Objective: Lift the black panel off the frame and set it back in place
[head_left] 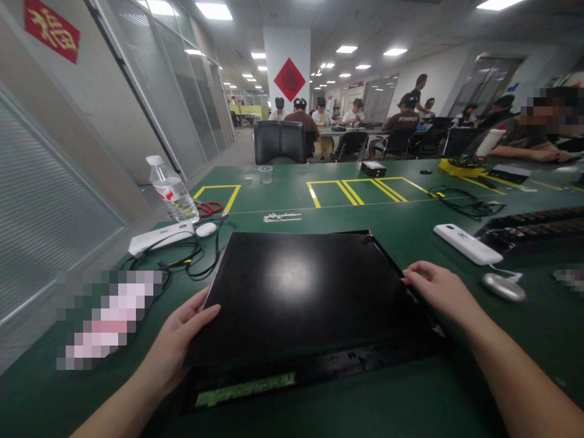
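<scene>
A flat black panel with a glossy surface point(296, 292) lies over a dark frame point(337, 362) on the green table, tilted slightly out of line with it. My left hand point(182, 331) grips the panel's left edge, thumb on top and fingers underneath. At the right edge, my right hand point(431, 283) has its thumb and fingertips pinched together; they touch the rim there. A greenish strip point(246, 389) shows on the near part of the frame.
On the left are a water bottle point(171, 188), red-handled scissors point(210, 208), a white box point(162, 237) and black cables point(191, 261). A white power bank point(468, 243) and silver mouse-like object point(503, 286) lie right. People sit at tables beyond.
</scene>
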Tool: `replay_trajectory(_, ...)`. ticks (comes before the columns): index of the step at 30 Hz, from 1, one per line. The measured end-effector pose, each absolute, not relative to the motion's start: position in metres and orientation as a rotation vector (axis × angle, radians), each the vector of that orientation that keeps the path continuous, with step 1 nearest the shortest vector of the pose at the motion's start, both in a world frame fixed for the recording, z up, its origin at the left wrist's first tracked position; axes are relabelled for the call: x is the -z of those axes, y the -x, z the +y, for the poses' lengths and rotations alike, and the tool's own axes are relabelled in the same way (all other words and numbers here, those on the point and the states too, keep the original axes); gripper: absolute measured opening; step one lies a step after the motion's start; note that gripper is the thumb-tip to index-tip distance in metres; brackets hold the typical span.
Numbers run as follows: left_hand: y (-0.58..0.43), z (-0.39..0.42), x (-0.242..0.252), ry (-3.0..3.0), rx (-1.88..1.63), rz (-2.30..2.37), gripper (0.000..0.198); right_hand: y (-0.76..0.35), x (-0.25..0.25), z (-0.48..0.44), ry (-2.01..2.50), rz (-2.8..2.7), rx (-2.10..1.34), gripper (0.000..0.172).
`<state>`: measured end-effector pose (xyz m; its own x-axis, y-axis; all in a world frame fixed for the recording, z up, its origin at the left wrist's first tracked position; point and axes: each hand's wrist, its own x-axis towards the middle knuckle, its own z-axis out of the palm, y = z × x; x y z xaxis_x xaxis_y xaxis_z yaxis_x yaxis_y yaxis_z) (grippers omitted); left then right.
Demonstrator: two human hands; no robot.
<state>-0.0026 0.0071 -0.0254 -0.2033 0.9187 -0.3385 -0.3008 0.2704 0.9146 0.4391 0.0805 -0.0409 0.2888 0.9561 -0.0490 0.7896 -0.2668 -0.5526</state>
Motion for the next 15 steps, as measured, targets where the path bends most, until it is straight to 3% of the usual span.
replay_trajectory(15,0.0028,0.0076,0.0280,-0.671,-1.249,1.335,0.072,-0.4335,0.0400,0.0765,2.198,-1.757,-0.329,0.032)
